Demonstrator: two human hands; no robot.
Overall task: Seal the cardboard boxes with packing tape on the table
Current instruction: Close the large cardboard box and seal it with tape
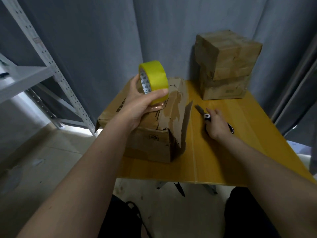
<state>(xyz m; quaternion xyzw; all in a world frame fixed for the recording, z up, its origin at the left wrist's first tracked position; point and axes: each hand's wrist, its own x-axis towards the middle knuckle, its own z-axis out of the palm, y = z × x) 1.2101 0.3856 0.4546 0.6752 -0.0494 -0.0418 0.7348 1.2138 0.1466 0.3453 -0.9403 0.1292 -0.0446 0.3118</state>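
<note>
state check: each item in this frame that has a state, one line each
tape roll: lifted above the near box, held on edge by the left hand
near box: top flaps down, one torn flap sticking out on the right
scissors: flat on the table, blades closed, under the right hand
stacked boxes: two, closed, already taped

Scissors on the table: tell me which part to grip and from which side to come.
Grip the scissors by the black handle loops at the near end, coming from above on the near right, probably the easiest way. They lie flat on the yellow table, closed blades pointing away toward the torn cardboard box. The right hand already rests over the handles.
</note>
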